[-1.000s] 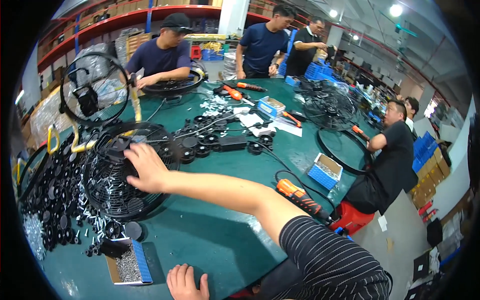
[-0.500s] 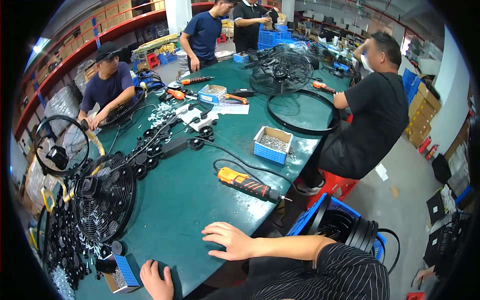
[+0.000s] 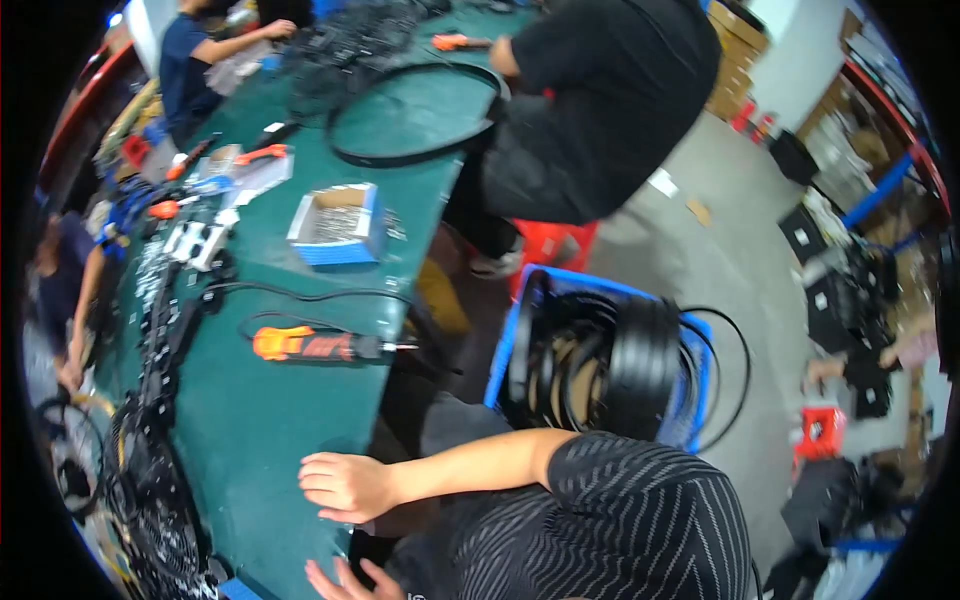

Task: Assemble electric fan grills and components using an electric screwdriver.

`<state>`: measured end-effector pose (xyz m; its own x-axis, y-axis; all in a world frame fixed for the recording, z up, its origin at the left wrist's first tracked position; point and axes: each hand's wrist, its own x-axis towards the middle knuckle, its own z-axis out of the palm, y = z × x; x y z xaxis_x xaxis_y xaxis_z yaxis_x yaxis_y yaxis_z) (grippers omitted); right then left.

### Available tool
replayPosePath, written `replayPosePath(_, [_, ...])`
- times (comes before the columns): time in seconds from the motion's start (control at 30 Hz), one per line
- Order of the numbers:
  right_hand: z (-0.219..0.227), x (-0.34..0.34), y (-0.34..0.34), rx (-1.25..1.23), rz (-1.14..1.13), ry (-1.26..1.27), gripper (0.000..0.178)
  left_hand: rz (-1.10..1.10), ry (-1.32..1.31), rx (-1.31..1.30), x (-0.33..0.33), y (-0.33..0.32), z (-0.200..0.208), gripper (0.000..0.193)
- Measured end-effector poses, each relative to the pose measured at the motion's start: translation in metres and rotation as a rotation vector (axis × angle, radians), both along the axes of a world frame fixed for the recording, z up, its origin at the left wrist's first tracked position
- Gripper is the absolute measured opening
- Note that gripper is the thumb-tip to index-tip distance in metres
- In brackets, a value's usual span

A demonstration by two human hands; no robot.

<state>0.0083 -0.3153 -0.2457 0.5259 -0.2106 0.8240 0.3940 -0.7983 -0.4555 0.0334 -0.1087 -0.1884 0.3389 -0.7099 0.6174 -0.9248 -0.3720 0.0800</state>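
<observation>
My right hand (image 3: 345,488) lies at the table's near edge with its fingers stretched loosely over the green top, holding nothing. Lower down, partly cut off by the picture's bottom, my left hand (image 3: 352,582) has its fingers spread and nothing in them. Beyond my right hand rests an orange and black electric screwdriver (image 3: 318,344), its bit pointing right and its cord running behind it. Farther off stands a blue and white cardboard box (image 3: 337,225) of small metal screws. Neither hand touches the screwdriver or the box.
To my right, a blue crate (image 3: 500,345) on the floor holds black rings. A large black ring (image 3: 420,158) lies on the green table (image 3: 270,430). A person in black (image 3: 600,110) sits on a red stool (image 3: 560,245). Fan grilles (image 3: 165,500) crowd the left side.
The view has swung to the right and down, bringing the crate into fuller sight. My right hand's fingers are closer together than before. Both hands remain empty.
</observation>
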Motion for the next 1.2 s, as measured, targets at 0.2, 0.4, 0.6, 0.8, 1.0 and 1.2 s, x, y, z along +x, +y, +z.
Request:
replayPosePath(0.2, [0.008, -0.017, 0.006, 0.256, 0.008, -0.179, 0.03, -0.336, 0.359, 0.28, -0.043, 0.017, -0.055, 0.027])
replayPosePath(0.4, [0.016, -0.134, -0.021, 0.255, -0.229, -0.127, 0.038, -0.248, 0.607, 0.461, -0.018, 0.011, -0.081, 0.035])
replayPosePath(0.6, [-0.072, -0.234, -0.083, 0.556, -1.309, 0.435, 0.096, -0.291, 0.696, 0.533, -0.019, -0.018, -0.098, 0.032])
replayPosePath(0.8, [-0.133, -0.299, -0.043, 1.12, -0.916, 0.562, 0.093, -0.433, 0.706, 0.518, -0.018, -0.033, -0.118, 0.03])
replayPosePath(1.0, [-0.114, -0.271, -0.043, 0.532, -1.112, 0.615, 0.06, -0.295, 0.752, 0.57, -0.006, -0.015, -0.132, 0.033])
replayPosePath(1.2, [-0.114, -0.206, -0.081, 0.31, -0.619, 0.722, 0.018, -0.112, 0.74, 0.631, -0.013, 0.0, -0.154, 0.036])
